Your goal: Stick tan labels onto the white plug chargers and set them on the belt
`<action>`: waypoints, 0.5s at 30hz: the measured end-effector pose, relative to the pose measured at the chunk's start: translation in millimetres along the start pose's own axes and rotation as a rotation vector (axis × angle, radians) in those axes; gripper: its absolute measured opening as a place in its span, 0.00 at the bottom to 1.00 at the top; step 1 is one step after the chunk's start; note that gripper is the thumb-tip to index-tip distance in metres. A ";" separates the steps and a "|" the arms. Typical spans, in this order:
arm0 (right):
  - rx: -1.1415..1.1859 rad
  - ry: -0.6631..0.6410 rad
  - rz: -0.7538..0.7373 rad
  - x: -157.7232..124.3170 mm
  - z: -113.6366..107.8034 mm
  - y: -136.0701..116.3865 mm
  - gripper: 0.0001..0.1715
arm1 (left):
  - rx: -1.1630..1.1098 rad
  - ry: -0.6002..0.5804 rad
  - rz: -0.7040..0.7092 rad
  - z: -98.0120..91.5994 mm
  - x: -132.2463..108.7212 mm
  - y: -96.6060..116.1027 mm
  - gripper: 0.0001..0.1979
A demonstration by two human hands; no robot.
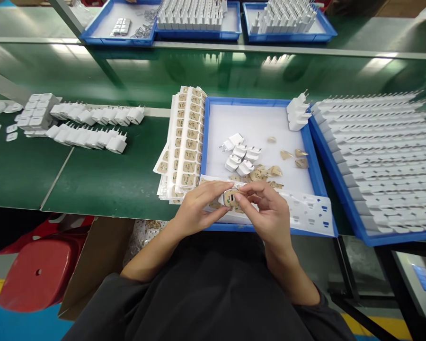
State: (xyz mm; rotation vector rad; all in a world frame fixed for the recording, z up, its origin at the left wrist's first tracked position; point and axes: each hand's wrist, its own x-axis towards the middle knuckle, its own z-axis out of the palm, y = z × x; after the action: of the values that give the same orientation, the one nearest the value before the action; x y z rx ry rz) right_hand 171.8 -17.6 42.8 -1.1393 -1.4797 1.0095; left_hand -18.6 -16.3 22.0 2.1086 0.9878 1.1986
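The person's left hand (200,208) is gripping a plug (231,193) by its edges, seemingly to keep its face turned up and uncovered, while the right hand's (268,208) fingertips are touching that face, whether pinching or pressing one cannot tell. The plug is hovering above the near side of the blue tray (248,101), and sticker sheets (190,142) are lying just left of it, likely for easy reach. Its face is showing a tan sticker (227,199) around a dark slot.
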 end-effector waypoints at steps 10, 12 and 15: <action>-0.113 -0.027 -0.041 3.2 2.1 -4.6 0.04 | 0.041 0.017 0.043 -0.2 -2.7 -4.1 0.26; -0.183 -0.036 -0.087 3.9 2.6 -4.2 0.05 | 0.046 0.022 0.036 0.5 -3.2 -4.6 0.26; -0.306 -0.037 -0.147 5.2 3.0 -1.4 0.07 | 0.049 0.046 0.021 1.4 -3.9 -5.2 0.26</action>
State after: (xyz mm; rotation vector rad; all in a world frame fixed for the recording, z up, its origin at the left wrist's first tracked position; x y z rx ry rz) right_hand 168.2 -13.0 44.7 -1.2083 -1.7631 0.7225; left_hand -20.5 -16.4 15.6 2.1424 1.0281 1.2505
